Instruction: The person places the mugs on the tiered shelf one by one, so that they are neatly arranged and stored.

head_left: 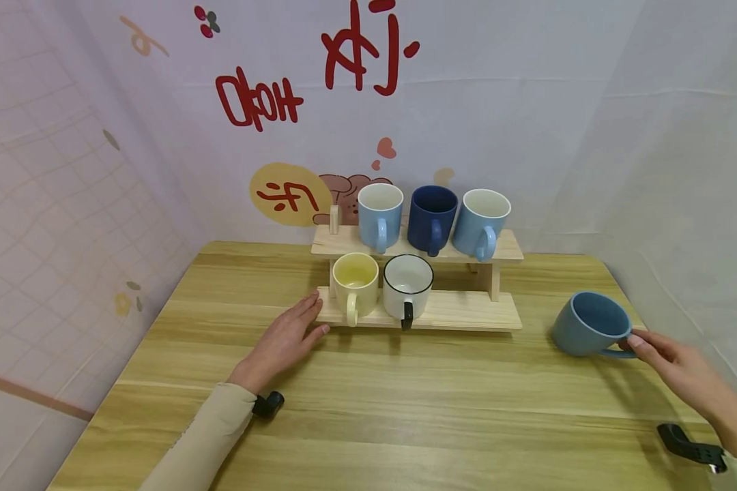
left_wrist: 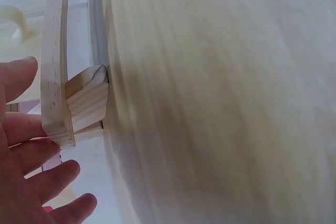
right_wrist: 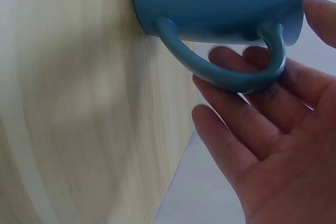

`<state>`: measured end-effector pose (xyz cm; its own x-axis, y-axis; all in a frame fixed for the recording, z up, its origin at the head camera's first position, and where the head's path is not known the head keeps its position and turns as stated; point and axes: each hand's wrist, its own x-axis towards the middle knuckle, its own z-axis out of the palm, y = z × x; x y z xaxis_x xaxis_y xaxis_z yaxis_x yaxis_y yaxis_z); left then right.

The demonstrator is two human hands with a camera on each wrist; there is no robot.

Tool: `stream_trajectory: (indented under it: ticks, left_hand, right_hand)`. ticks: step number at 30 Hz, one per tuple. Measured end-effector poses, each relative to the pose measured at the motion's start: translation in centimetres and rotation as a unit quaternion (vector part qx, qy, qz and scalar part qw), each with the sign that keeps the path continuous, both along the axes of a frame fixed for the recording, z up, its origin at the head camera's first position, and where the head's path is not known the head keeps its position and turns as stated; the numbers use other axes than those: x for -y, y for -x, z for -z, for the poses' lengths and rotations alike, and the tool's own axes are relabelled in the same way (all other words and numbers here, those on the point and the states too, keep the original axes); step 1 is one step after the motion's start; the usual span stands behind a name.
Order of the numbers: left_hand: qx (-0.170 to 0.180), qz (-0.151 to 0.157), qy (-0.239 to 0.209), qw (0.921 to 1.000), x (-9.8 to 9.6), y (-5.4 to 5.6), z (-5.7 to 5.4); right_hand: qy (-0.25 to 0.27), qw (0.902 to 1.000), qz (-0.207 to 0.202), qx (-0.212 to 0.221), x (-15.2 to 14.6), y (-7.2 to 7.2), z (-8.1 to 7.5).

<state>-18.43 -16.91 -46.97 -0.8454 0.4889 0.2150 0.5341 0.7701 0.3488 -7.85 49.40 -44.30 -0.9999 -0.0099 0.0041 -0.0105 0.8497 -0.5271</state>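
Note:
At the right side of the table, my right hand [head_left: 682,368] holds a blue-grey mug [head_left: 574,334] by its handle [right_wrist: 226,80]. Fingers pass behind the handle and the thumb lies at the rim. Whether the mug's base touches the table, I cannot tell. My left hand [head_left: 285,339] rests at the left end of a two-tier wooden rack [head_left: 473,310], its fingers extended against the lower board [left_wrist: 55,51]. Close to it on that board stand a yellow mug [head_left: 356,290] and a white mug [head_left: 405,293] with a black rim and handle.
The upper board [head_left: 325,240] bears a light blue mug [head_left: 377,221], a dark blue mug [head_left: 426,225] and another light blue mug [head_left: 474,228]. All handles there face the front. A printed white curtain [head_left: 497,123] hangs behind the wooden table [head_left: 405,409].

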Motion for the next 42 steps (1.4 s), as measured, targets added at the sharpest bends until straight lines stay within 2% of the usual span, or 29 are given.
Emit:
stream_trajectory:
  ticks: [5, 12, 19, 23, 29, 32, 36, 37, 39, 42]
  left_hand:
    - [0.006, 0.001, 0.0, 1.0, 0.0, -0.2, 0.1]
    - [0.002, 0.002, -0.01, 0.9999, 0.1, -0.2, 0.2]
    - [0.018, -0.001, -0.01, 0.9998, 0.3, -0.4, -0.1]
    - [0.034, -0.006, -0.01, 0.9994, 0.3, -0.4, -0.1]
    - [0.043, -0.004, -0.009, 0.999, 0.3, -0.5, -0.1]
    - [0.044, -0.004, -0.007, 0.999, 0.3, -0.5, -0.1]
    - [0.037, -0.003, -0.002, 0.9993, 0.3, -0.5, -0.2]
    - [0.032, -0.001, 0.0, 0.9995, 0.3, -0.5, -0.2]
    - [0.02, 0.001, 0.004, 0.9998, 0.3, -0.5, -0.1]
    - [0.0, 0.002, 0.011, 0.9999, 0.2, -0.5, -0.1]
  right_hand:
    - [0.035, 0.9993, -0.013, 0.004, 0.1, -0.3, 0.1]
    - [0.087, 0.996, -0.002, 0.021, 0.7, -1.2, 0.5]
    - [0.145, 0.9871, -0.041, 0.054, 1.3, -1.9, 0.7]
    - [0.163, 0.9834, -0.058, 0.054, 1.7, -2.3, 0.8]
    - [0.195, 0.9788, -0.034, 0.053, 2.4, -2.8, 1.1]
    - [0.268, 0.962, -0.028, 0.043, 2.9, -2.9, 1.3]
    - [0.395, 0.9172, -0.05, 0.019, 4.0, -3.0, 1.5]
    - [0.414, 0.9086, -0.056, 0.013, 4.3, -3.1, 1.5]
    - [0.441, 0.8948, -0.068, 0.004, 5.0, -3.3, 1.5]
    - [0.464, 0.8828, -0.071, -0.009, 6.0, -3.6, 1.3]
